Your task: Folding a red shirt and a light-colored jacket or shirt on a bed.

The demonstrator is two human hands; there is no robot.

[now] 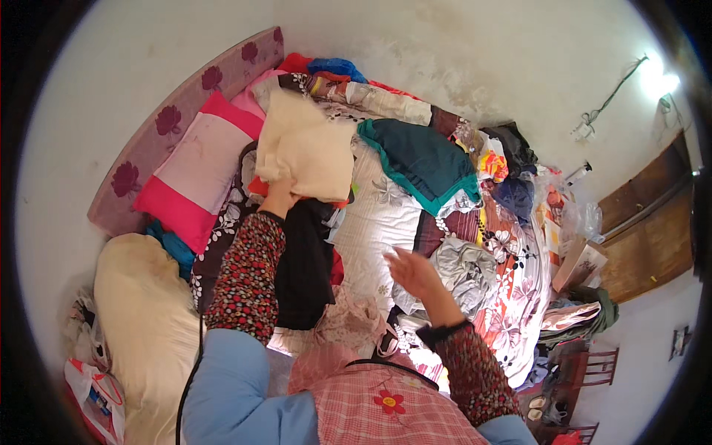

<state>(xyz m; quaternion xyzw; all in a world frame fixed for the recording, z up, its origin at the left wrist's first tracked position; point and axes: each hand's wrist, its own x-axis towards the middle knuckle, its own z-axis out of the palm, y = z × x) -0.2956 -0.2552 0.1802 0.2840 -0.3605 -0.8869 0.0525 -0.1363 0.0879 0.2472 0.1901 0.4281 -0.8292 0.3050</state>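
Note:
My left hand (280, 197) reaches out over the bed and is closed on the near edge of a cream folded cloth (305, 148). The cloth is slightly blurred, and I cannot tell whether it is a garment. Beneath it lies something orange-red, mostly hidden, and just nearer a black garment (305, 271) is spread on the bed. My right hand (415, 276) hovers over the bed with nothing in it, fingers apart. Close to its right is a crumpled grey garment (463, 267). Farther off lies a dark green garment (423, 159) with teal edging.
A pink-and-white pillow (189, 167) leans by the flowered headboard (159, 130). The patterned bed sheet (374, 200) shows between clothes. A cream covered bundle (141, 326) stands at the left. Plastic bags (589, 219), a cardboard box (578, 263) and a wooden chair (597, 367) are at the right.

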